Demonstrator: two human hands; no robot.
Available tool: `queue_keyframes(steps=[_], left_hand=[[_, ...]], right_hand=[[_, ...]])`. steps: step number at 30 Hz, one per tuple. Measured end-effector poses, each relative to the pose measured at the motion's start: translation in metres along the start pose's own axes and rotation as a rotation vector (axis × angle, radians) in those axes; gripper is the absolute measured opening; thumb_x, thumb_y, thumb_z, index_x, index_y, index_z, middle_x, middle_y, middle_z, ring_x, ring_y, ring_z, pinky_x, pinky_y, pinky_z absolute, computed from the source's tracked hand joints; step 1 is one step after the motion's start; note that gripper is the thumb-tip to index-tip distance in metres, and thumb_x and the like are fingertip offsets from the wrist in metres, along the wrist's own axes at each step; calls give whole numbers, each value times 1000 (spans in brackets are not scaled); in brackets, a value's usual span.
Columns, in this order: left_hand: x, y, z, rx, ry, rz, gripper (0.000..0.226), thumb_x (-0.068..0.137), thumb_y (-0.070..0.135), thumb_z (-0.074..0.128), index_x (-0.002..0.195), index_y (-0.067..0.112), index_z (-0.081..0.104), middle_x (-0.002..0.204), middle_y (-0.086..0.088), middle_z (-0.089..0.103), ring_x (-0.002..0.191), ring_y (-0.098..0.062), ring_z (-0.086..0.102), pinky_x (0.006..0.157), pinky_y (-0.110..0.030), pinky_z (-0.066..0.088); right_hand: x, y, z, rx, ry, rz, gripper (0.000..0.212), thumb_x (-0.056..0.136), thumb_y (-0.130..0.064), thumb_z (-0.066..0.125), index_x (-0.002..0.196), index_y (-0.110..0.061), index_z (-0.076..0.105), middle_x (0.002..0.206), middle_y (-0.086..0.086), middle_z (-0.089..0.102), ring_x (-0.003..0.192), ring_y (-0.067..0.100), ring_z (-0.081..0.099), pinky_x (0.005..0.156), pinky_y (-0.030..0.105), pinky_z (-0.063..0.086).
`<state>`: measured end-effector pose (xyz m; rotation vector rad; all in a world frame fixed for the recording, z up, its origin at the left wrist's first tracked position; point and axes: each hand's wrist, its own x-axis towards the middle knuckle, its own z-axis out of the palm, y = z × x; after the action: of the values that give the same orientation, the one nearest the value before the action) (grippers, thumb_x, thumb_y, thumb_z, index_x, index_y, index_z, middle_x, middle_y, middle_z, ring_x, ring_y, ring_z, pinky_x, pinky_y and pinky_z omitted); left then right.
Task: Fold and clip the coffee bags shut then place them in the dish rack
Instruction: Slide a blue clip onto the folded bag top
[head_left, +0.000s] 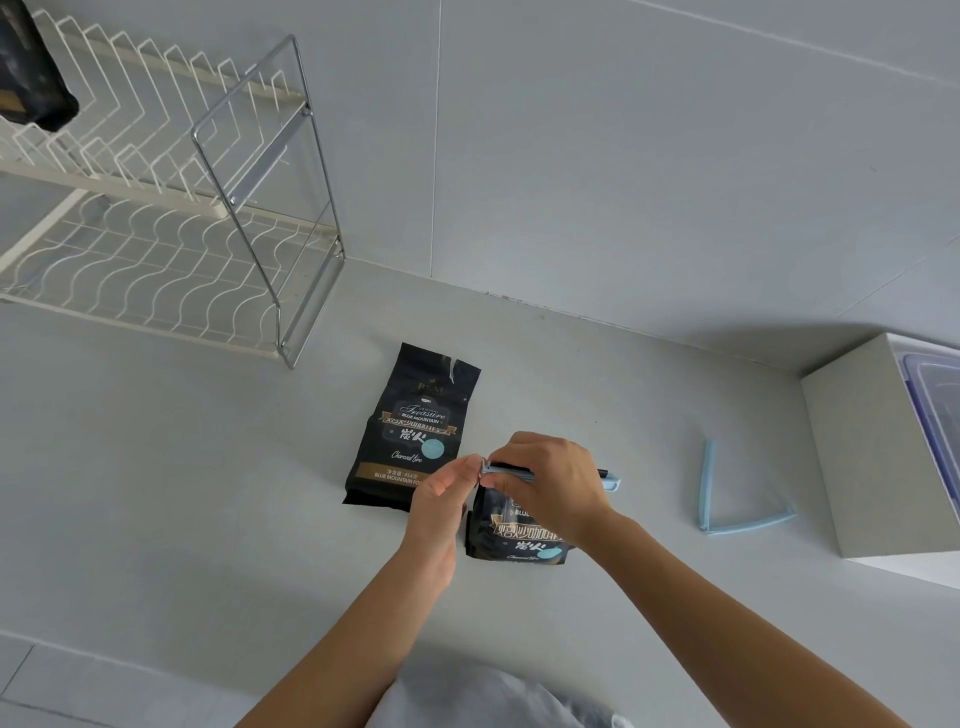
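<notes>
Left hand (436, 499) fingertips pinch the end of a pale blue plastic bar clip (511, 470), and the right hand (550, 478) curls over it atop the folded black foil coffee bag (519, 535) on the grey counter (208, 467). If the latch misses, the fold will likely spring free before the bag reaches the white wire dish rack (156, 208).
</notes>
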<state>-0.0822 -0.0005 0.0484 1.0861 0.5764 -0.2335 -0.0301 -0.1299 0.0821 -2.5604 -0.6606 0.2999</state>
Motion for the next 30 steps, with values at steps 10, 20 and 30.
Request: queue_keyframes(steps=[10, 20, 30], left_hand=[[2, 1, -10, 88, -23, 120, 11, 87, 15, 61, 91, 21, 69, 79, 16, 75, 79, 8, 66, 64, -3, 46], [6, -2, -11, 72, -11, 130, 10, 87, 12, 61, 93, 12, 69, 79, 8, 72, 74, 5, 66, 62, -5, 47], [5, -5, 0, -29, 104, 196, 6, 85, 15, 64, 89, 13, 68, 77, 7, 74, 76, 0, 68, 63, -7, 48]], right_hand=[[-1, 0, -3, 9, -24, 16, 23, 81, -45, 65, 96, -28, 63, 88, -10, 62, 77, 10, 56, 62, 22, 42], [7, 6, -3, 3, -73, 14, 29, 81, -54, 59, 95, -29, 60, 87, -10, 59, 75, 9, 55, 65, 29, 50], [10, 5, -9, -21, -115, -20, 30, 87, -52, 51, 96, -26, 61, 82, -12, 55, 73, 11, 53, 60, 21, 39]])
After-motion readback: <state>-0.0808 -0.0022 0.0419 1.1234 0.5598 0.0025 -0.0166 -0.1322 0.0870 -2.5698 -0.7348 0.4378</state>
